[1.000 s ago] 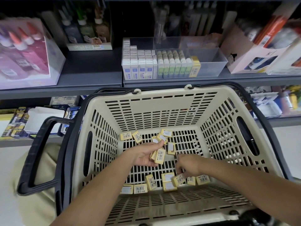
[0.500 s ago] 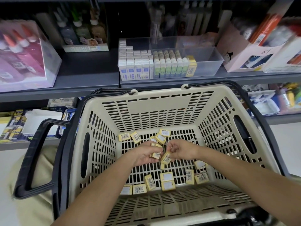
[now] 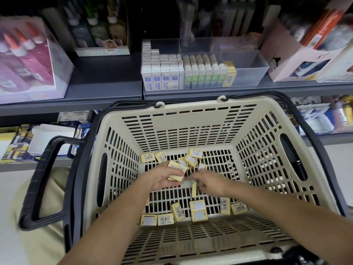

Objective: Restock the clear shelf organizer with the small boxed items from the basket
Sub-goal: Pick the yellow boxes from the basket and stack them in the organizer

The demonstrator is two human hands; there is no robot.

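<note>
The beige basket (image 3: 191, 107) sits in front of me with several small yellow boxes (image 3: 198, 210) loose on its floor. My left hand (image 3: 162, 180) grips a small stack of yellow boxes (image 3: 176, 170) above the basket floor. Close beside it, my right hand (image 3: 210, 182) has its fingers curled and pinches one yellow box (image 3: 194, 189), which hangs edge-on below its fingertips. The clear shelf organizer (image 3: 250, 62) stands on the shelf beyond the basket. It holds rows of white boxes (image 3: 162, 73), green ones (image 3: 204, 73) and one row of yellow boxes (image 3: 230, 73); its right part holds nothing.
The basket's black handles (image 3: 44, 180) fold out to the left and right. A pink display box of bottles (image 3: 28, 62) stands on the grey shelf (image 3: 103, 81) at left, and a pale carton (image 3: 298, 60) at right. Lower shelves hold more packaged goods.
My right hand lifted a box from the near part of the basket floor and brought it up beside my left hand. The stack in my left hand has grown.
</note>
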